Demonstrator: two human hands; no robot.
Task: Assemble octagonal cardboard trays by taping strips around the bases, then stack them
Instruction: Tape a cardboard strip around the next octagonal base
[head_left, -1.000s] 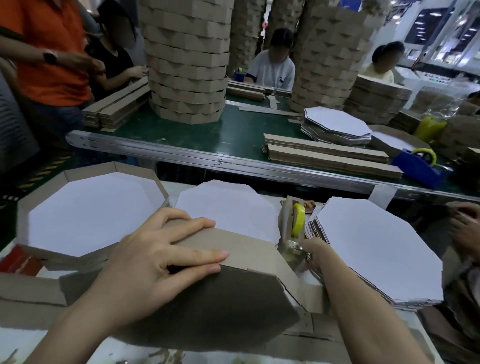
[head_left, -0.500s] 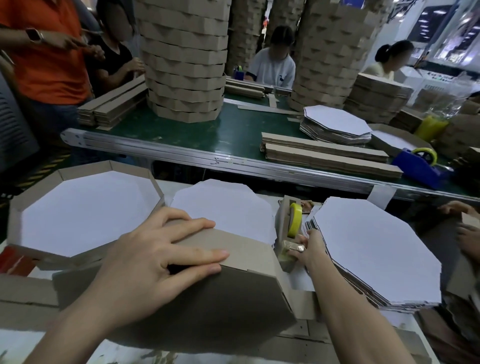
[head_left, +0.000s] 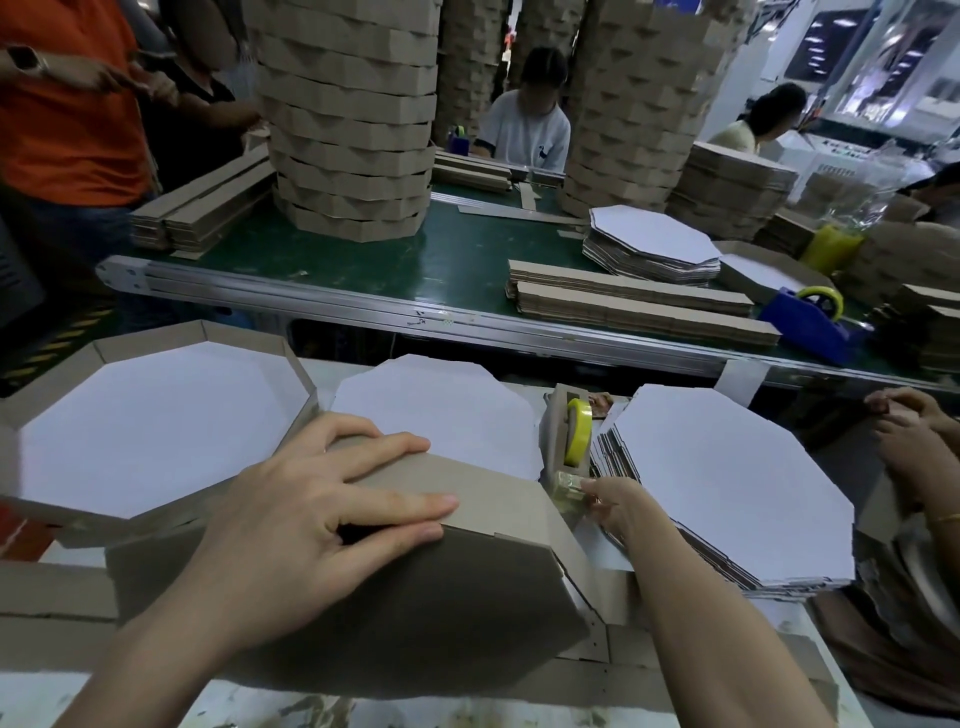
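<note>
Now my left hand (head_left: 311, 519) lies flat, fingers straight, pressing the upturned brown octagonal cardboard tray (head_left: 415, 623) beneath it. My right hand (head_left: 618, 506), beside its far corner, pinches clear tape (head_left: 567, 482) at the yellow-roll tape dispenser (head_left: 569, 441). I judge the tray light, stiff and crushable, best held at the corners.

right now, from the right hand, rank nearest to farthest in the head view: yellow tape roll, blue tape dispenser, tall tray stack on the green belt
1. yellow tape roll: just beyond the right hand, close by.
2. blue tape dispenser: off to the right, at the near edge of the green belt.
3. tall tray stack: far left on the belt.
</note>
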